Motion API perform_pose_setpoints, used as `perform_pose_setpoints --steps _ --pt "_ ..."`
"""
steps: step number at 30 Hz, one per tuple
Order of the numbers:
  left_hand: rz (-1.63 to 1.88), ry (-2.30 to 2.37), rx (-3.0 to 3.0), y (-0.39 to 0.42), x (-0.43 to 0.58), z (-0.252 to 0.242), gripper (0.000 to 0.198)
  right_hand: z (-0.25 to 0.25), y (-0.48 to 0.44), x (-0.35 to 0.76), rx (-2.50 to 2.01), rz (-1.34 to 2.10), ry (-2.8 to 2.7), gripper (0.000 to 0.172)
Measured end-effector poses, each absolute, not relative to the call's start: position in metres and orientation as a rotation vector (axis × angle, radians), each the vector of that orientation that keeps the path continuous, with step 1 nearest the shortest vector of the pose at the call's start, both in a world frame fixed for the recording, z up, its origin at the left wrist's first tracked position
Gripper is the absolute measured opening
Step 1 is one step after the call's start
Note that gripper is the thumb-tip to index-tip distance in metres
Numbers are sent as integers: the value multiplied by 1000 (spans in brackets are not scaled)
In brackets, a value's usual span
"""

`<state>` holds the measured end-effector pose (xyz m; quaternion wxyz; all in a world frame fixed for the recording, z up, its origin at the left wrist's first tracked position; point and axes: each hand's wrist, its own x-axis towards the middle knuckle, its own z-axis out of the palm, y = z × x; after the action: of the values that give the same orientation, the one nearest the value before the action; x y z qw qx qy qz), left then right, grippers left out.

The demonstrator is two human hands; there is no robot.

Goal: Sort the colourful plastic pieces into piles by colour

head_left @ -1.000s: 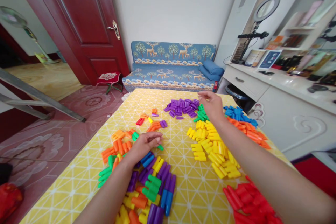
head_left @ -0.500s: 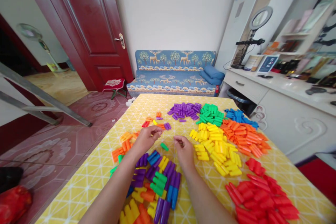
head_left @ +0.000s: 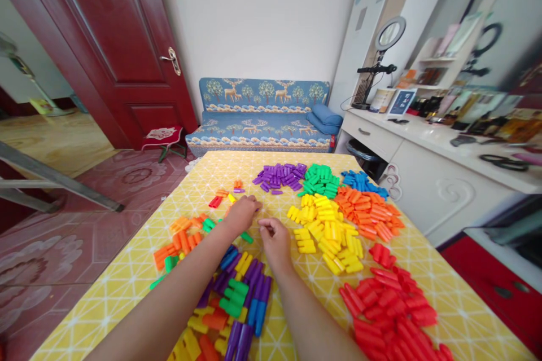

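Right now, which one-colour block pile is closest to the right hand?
The yellow block pile, just to the right of the right hand. The purple pile, green pile, blue pile, orange pile and red pile all lie farther from that hand.

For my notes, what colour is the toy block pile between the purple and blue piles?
That toy block pile is green, clearest in the head view.

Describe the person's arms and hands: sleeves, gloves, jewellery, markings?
Left hand and right hand: bare, no gloves. Left forearm and right forearm: no sleeves in frame, tapering toward the hands. No watch, bracelet, cables or markings visible; a ring might be too small to make out.
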<state>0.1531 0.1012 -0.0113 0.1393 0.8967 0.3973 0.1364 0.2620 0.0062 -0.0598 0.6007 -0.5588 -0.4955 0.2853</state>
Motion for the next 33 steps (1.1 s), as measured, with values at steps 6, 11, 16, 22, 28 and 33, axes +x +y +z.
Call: perform_pose_setpoints --steps 6,11,16,22,28,33 --pt "455 1179 2604 64 134 8 21 -56 5 260 -1360 626 -1109 27" --pt "752 1193 2115 33 116 10 28 -47 0 256 -1240 765 -1202 30" --pt "837 1140 1623 20 111 -2 42 -43 -4 250 -1088 937 -1310 37" --pt "831 1206 1739 20 107 0 38 -41 -5 251 -1086 885 -1198 18" --pt "394 1248 2173 8 74 32 25 -41 0 256 -1174 874 -1001 21" --pt "179 1200 2322 -7 65 41 52 -45 1 255 -1174 896 -1030 22"
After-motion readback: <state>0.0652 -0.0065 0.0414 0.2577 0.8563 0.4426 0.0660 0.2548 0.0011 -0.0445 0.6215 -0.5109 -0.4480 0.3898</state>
